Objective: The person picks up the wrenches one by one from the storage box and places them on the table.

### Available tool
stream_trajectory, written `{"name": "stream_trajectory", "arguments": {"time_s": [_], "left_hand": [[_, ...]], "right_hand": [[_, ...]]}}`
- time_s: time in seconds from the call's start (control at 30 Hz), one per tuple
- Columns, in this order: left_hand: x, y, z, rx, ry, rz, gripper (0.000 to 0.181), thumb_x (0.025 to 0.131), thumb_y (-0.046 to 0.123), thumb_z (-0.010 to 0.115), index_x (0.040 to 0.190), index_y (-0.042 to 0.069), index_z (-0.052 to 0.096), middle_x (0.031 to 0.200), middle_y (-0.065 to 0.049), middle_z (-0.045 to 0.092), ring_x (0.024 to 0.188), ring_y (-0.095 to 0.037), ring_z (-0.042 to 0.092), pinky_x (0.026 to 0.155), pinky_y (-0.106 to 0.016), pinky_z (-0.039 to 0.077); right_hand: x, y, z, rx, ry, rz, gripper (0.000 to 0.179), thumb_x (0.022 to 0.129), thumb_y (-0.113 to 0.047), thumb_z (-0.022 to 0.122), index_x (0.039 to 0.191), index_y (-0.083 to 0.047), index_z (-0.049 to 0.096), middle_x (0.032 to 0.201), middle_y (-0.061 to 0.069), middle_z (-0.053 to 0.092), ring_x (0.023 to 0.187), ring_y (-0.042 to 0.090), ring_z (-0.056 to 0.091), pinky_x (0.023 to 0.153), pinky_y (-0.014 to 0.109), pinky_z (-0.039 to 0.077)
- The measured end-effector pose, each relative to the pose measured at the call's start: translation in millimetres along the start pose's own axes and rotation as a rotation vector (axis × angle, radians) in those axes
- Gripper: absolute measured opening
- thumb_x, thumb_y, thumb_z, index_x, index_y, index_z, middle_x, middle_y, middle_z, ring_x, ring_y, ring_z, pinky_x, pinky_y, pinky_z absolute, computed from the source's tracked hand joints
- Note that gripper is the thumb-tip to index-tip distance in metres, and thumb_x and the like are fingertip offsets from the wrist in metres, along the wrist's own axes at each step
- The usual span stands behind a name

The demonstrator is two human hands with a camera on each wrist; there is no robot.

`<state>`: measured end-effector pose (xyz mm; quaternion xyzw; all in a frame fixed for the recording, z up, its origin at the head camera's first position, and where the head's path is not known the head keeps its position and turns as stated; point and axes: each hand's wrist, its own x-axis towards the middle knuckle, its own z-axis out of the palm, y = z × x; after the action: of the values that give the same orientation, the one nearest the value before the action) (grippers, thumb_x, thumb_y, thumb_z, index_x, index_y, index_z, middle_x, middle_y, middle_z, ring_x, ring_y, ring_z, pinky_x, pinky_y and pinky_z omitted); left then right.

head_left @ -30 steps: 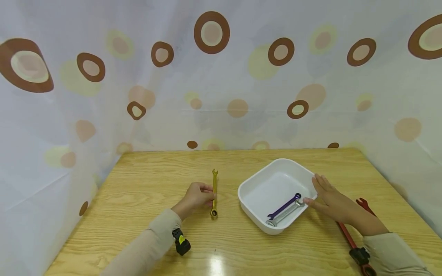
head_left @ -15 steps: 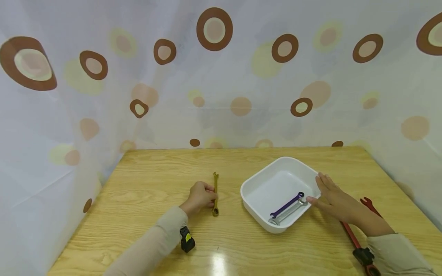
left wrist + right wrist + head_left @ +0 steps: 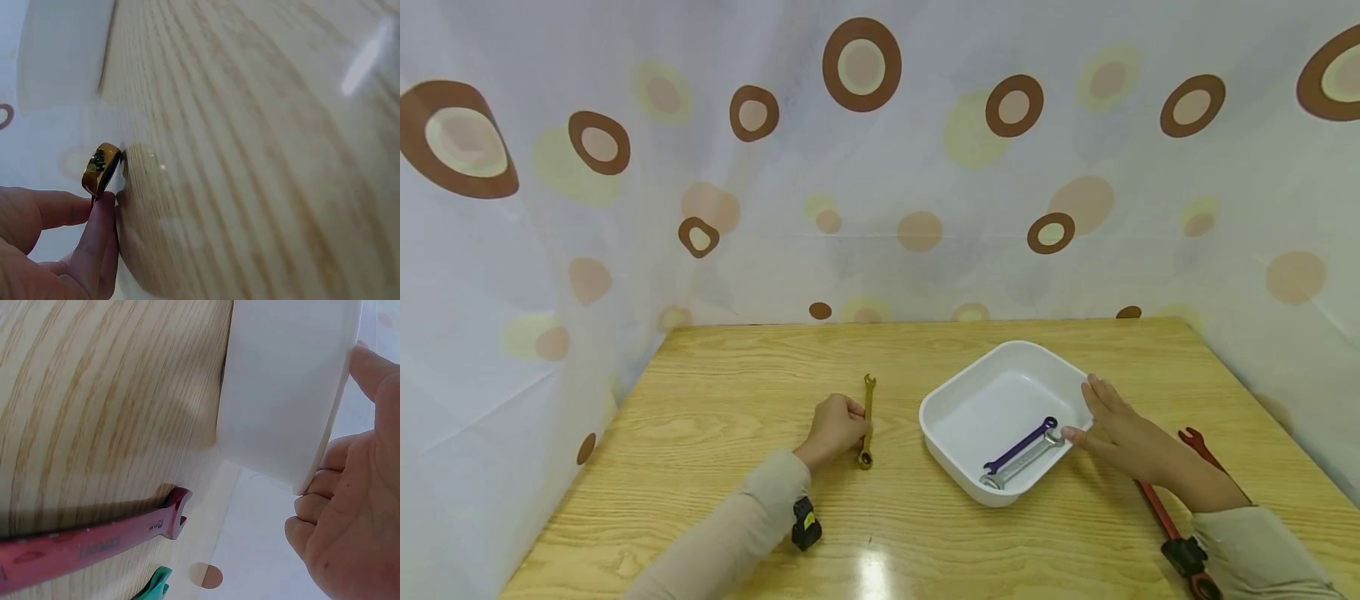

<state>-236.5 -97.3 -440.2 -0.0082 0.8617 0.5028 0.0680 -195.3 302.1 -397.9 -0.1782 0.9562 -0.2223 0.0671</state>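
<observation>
In the head view my left hand (image 3: 837, 429) pinches a gold combination wrench (image 3: 868, 408) between thumb and fingers, left of the white bin. The wrench's open end points away from me. Up close in the left wrist view, its ring end (image 3: 100, 167) sticks out past the fingertips, right at the tabletop. My right hand (image 3: 1131, 437) rests at the right corner of the white plastic bin (image 3: 958, 475), fingers straight along the rim and thumb apart. Inside the bin a purple wrench (image 3: 1018, 447) lies alongside a silver wrench (image 3: 1022, 462).
A red wrench (image 3: 1157, 508) lies right of the bin, partly under my right forearm. Beyond it, the right wrist view shows the end of a green tool (image 3: 154, 584). A patterned curtain (image 3: 917, 150) hangs behind the wooden table (image 3: 760, 358).
My left forearm has shifted slightly to the right, with the gold wrench still pinched and its ends a little closer together in view. The right hand and bin have hardly moved.
</observation>
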Motion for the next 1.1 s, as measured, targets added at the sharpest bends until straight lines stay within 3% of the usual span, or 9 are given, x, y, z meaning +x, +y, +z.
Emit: {"name": "stream_trajectory", "arguments": {"time_s": [0.43,0.9,1.1], "left_hand": [[-2.3,-8.1,-2.4,0.113,0.026,0.143,0.010,0.082,0.002,0.069,0.087,-0.006,0.066,0.072,-0.010,0.069,0.054,-0.013,0.064,0.049,-0.023,0.053],[-1.0,-8.8,-2.9,0.106,0.030,0.153,0.010,0.081,0.003,0.070,0.086,-0.005,0.067,0.072,-0.010,0.069,0.056,-0.014,0.065,0.050,-0.024,0.054],[-2.2,-6.8,-4.7,0.074,0.009,0.128,0.011,0.082,0.002,0.069,0.088,-0.006,0.066,0.074,-0.011,0.068,0.057,-0.015,0.066,0.051,-0.024,0.055]], "right_hand": [[1.2,-1.3,-0.4,-0.016,-0.003,0.004,0.089,0.097,-0.044,0.052,0.148,0.012,0.006,0.156,0.030,-0.006,0.142,0.048,-0.002,0.101,0.072,0.019],[0.8,0.5,1.4,-0.019,-0.006,0.019,0.090,0.097,-0.046,0.052,0.149,0.011,0.006,0.156,0.030,-0.006,0.141,0.049,-0.001,0.101,0.072,0.019],[-0.3,-1.4,0.3,-0.032,-0.002,0.018,0.090,0.097,-0.046,0.052,0.148,0.012,0.007,0.155,0.031,-0.005,0.141,0.051,0.002,0.100,0.072,0.021]]}}
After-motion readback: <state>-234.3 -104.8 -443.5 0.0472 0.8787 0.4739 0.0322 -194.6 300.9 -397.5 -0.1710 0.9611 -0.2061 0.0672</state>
